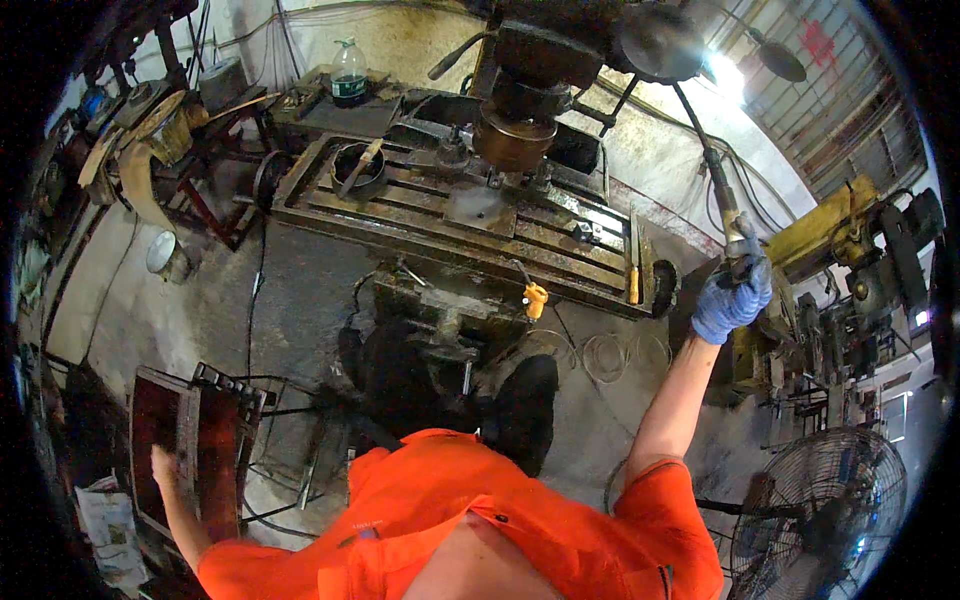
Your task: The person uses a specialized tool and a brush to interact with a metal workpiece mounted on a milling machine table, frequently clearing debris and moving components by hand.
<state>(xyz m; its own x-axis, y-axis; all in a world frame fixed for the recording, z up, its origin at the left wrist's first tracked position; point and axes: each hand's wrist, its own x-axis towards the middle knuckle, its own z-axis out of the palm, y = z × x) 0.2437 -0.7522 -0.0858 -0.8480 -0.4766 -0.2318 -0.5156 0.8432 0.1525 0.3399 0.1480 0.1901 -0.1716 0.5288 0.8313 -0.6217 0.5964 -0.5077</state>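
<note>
My right hand [733, 295], in a blue glove, is raised at the right. Its fingers wrap round the lower end of a long dark rod [712, 155] with a pale section just above the grip. The rod slants up toward the machine head. My left arm reaches down at the lower left, over a dark reddish metal cabinet [217, 440]. The left hand [160, 466] is small and blurred there, and its fingers cannot be made out. Ahead stands a milling machine with a slotted table [400, 215] and a brown round spindle head [516, 135].
On the machine table sit a black bowl [357, 168] with a brush across it and a small metal block [584, 232]. A yellow-handled tool [634, 285] lies at its right end. A yellow pendant [535, 299] hangs in front. A caged fan [820, 510] stands lower right.
</note>
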